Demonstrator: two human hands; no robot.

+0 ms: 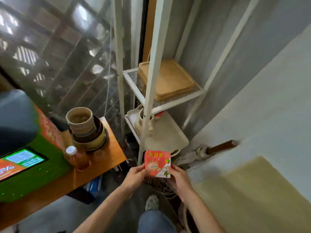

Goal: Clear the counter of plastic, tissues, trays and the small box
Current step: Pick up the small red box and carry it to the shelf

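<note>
Setting: a narrow corner bounded by a pale plastered wall [262,101] on the right and a sheet of clear plastic over a dark lattice on the left; a grey floor is seen below.

Counter [107,158]: orange-brown wood, entering from the left. Near its far right corner a stack of bowls [87,130] is set, the topmost a pale paper bowl. Just beside the stack, toward the near edge, a bottle [74,157] of amber liquid with a white cap is placed. The left part of the counter is taken up by a green and orange display [25,162], blurred.

Shelf rack [151,91]: white metal frame, standing in the corner beyond the counter's right end. On the mesh shelf wooden trays [175,78] are stacked flat. On the shelf beneath, a cream tray [168,137] is laid, with a pale pot-like vessel on it, partly hidden by the upright.

Small box [157,163]: red-orange card with yellow characters and a cartoon figure on a white corner. It is held off the counter, in the air in front of the rack's lower shelf, face toward the camera.

Left hand [134,175]: fingers curled, the box's left edge pinched between thumb and fingers.

Right hand [178,179]: the box's right edge gripped likewise, thumb on the front face.

A shoe [152,202] and a denim trouser leg are seen below the hands.
</note>
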